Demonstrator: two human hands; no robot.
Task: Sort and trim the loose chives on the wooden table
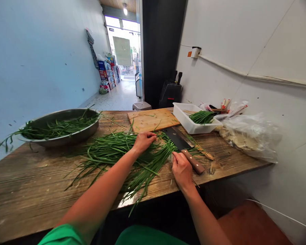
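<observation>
A loose heap of long green garlic chives (109,146) lies across the wooden table in front of me. Over its right part is my left hand (143,142), its thumb and fingertips pinched together; what is between them is too small to make out. My right hand (181,169) is closed near the table's front edge, beside the cut ends of the chives. A thin bamboo skewer (196,183) pokes out behind its wrist and seems to run through the grip. Just beyond that hand rests a cleaver (178,141) with a brown wooden handle, its blade partly over the cutting board (153,119).
At the left stands a metal basin (63,141) of chives, some hanging over its rim. Bamboo skewers (205,153) lie right of the cleaver. A white plastic tub (193,127) holds bundled chives; a clear plastic bag (247,136) sits by the right wall (275,112).
</observation>
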